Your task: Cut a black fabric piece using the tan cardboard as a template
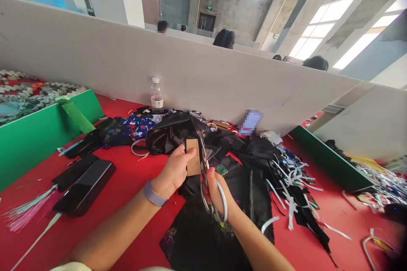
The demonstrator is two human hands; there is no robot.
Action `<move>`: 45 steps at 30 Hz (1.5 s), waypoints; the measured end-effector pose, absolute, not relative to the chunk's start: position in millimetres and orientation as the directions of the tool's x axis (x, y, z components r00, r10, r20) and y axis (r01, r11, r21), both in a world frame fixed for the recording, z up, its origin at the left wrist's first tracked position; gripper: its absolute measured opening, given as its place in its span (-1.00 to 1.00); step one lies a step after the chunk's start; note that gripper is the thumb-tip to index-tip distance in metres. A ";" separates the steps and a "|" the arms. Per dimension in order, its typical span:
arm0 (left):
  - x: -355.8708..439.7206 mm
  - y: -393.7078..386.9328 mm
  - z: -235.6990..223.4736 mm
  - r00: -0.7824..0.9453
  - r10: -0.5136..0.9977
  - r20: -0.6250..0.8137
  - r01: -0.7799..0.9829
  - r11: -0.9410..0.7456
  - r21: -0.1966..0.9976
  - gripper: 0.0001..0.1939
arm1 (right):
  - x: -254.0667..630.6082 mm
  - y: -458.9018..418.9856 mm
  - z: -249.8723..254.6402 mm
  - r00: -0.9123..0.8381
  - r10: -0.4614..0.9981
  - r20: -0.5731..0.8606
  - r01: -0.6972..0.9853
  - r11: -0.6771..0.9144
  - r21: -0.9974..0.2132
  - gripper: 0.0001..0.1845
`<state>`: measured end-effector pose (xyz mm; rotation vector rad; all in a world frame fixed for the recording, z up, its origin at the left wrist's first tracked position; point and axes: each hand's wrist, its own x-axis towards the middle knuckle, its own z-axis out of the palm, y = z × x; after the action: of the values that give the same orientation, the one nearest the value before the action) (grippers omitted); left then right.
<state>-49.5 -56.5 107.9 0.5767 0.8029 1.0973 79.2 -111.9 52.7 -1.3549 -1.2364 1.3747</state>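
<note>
My left hand [173, 169] is closed on a small tan rectangular card [193, 156], with the thumb on its face and a dark edge of what looks like black fabric along its left side. In my right hand [218, 190] is a pair of scissors [204, 152], blades pointing away from me and lying close along the card's right edge. Whether the blades touch the card I cannot tell. Below both hands spreads black fabric [203, 233] with coloured glittery patches. More black cloth [168, 131] lies bunched just beyond the card.
A water bottle [157, 97] stands by the white partition [190, 63]. At left lie a black phone-like device [85, 186] with a cable and pink-white tassels [32, 211]. White strips [291, 203] and black scraps litter the right. Green dividers [47, 135] flank the red table [133, 220].
</note>
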 end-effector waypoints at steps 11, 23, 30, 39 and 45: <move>-48.7 -56.2 97.7 0.240 0.946 -0.217 -0.531 0.315 0.787 -0.71 | 80.7 -108.5 53.2 -0.104 0.975 -0.198 -0.025 -0.202 -0.979 -0.16; -47.4 -57.5 98.7 0.234 0.946 -0.222 -0.536 0.317 0.783 -0.76 | 82.8 -108.9 52.4 -0.102 0.985 -0.141 0.066 -0.135 -0.989 -0.18; -47.2 -57.5 96.8 0.235 0.948 -0.215 -0.530 0.310 0.789 -0.75 | 83.2 -108.9 49.6 -0.074 0.984 -0.163 0.111 -0.155 -0.982 -0.16; -47.3 -57.5 96.5 0.242 0.949 -0.201 -0.523 0.302 0.797 -0.68 | 82.1 -109.1 51.9 -0.072 0.981 -0.182 0.098 -0.174 -0.980 -0.18; -47.3 -59.0 96.7 0.244 0.950 -0.196 -0.523 0.299 0.798 -0.66 | 83.3 -109.0 59.4 -0.111 0.980 -0.166 0.038 -0.163 -0.986 -0.19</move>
<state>-47.3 -59.0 96.7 0.6746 0.7679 1.1172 83.3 -109.0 59.4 -1.2969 -1.2321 1.4038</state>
